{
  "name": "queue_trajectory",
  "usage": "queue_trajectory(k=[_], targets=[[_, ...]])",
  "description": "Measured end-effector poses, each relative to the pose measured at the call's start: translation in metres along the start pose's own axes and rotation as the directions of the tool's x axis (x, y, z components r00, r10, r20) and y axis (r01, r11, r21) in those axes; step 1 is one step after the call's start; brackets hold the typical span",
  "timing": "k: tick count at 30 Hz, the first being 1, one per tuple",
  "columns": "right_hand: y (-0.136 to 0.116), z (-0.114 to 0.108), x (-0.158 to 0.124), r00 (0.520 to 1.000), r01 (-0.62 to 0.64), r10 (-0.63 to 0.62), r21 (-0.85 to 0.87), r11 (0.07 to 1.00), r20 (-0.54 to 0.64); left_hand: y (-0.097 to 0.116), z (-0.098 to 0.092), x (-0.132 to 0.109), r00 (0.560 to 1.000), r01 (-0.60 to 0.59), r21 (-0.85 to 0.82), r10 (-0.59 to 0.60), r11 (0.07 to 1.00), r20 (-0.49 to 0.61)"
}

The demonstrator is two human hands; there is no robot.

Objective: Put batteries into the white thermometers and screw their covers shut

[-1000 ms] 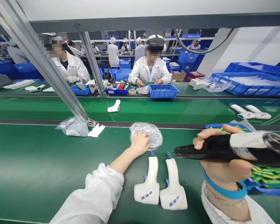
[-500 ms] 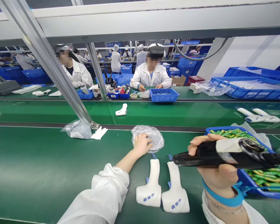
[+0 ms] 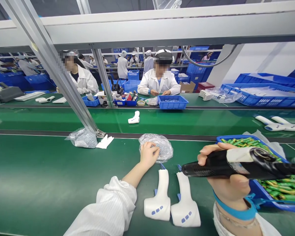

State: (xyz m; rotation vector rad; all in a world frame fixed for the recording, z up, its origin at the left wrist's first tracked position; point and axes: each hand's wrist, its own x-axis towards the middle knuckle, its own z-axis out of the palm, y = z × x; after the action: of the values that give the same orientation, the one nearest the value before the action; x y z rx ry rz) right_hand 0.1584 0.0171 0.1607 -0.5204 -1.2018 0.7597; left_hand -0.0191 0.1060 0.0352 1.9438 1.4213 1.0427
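Observation:
My left hand (image 3: 148,155) reaches into a clear plastic bag of small metal screws (image 3: 165,150), its fingertips drawn together; what they pinch is too small to make out. My right hand (image 3: 232,191), with a blue band at the wrist, is wrapped round a black electric screwdriver (image 3: 211,167) held level, its tip end pointing left. Below lie two white infrared thermometers (image 3: 157,206) side by side, handles pointing away from me and blue buttons facing up. The screwdriver's front end overlaps the handle top of the right thermometer (image 3: 186,211) in the picture.
A blue bin of green-and-gold batteries (image 3: 282,188) stands at the right, partly behind my right hand. Farther left are another bag of screws (image 3: 85,139) and a metal post (image 3: 71,95). Beyond runs a green belt (image 3: 108,119) carrying white housings; co-workers sit across it.
The fingers of my left hand have closed together over the screws. On the far belt the white housings have slid to the right. My right hand keeps its place with the screwdriver.

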Motion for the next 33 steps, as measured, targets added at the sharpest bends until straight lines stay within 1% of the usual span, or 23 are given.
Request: queue_trajectory(k=[2,4,6,8,10,12,15,18,20,22,25,28,33], targets=[[-0.001,0.002,0.000,1.000,0.001,-0.001,0.003,1.000,-0.016,0.008,-0.003,-0.006,1.000,0.012,-0.136,-0.009,0.991,0.024],[-0.004,0.007,0.001,0.999,0.010,-0.010,0.012,1.000,-0.049,0.017,-0.007,-0.016,0.997,0.030,-0.297,-0.005,0.954,0.083],[-0.007,0.014,0.003,0.993,0.047,-0.044,0.026,0.999,-0.106,0.027,-0.009,-0.028,0.987,0.073,-0.450,0.001,0.890,0.161],[-0.012,0.022,0.006,0.981,0.086,-0.079,0.038,0.996,-0.175,0.035,-0.009,-0.038,0.970,0.143,-0.570,0.001,0.809,0.245],[-0.018,0.029,0.008,0.972,0.097,-0.081,0.065,0.993,-0.222,0.039,-0.008,-0.045,0.948,0.222,-0.653,-0.003,0.724,0.318],[-0.023,0.034,0.009,0.972,0.083,-0.062,0.085,0.993,-0.224,0.041,-0.008,-0.047,0.930,0.287,-0.706,-0.011,0.648,0.368],[-0.027,0.034,0.007,0.979,0.110,-0.097,0.063,0.992,-0.180,0.040,-0.009,-0.046,0.916,0.337,-0.747,-0.018,0.573,0.400],[-0.027,0.030,0.004,0.981,0.145,-0.140,0.026,0.989,-0.138,0.040,-0.010,-0.044,0.907,0.363,-0.763,-0.016,0.535,0.420],[-0.025,0.028,0.002,0.979,0.150,-0.148,0.007,0.989,-0.140,0.041,-0.009,-0.045,0.901,0.378,-0.765,-0.016,0.521,0.434],[-0.024,0.027,0.000,0.976,0.149,-0.149,-0.013,0.989,-0.156,0.042,-0.009,-0.045,0.895,0.390,-0.764,-0.016,0.514,0.446],[-0.023,0.026,-0.001,0.977,0.152,-0.153,-0.019,0.988,-0.147,0.043,-0.008,-0.047,0.888,0.400,-0.761,-0.010,0.511,0.460],[-0.025,0.028,0.001,0.979,0.153,-0.151,0.005,0.988,-0.135,0.044,-0.008,-0.048,0.885,0.399,-0.758,0.001,0.515,0.466],[-0.030,0.034,0.007,0.982,0.111,-0.101,0.055,0.992,-0.160,0.045,-0.007,-0.049,0.882,0.389,-0.743,0.013,0.544,0.471]])
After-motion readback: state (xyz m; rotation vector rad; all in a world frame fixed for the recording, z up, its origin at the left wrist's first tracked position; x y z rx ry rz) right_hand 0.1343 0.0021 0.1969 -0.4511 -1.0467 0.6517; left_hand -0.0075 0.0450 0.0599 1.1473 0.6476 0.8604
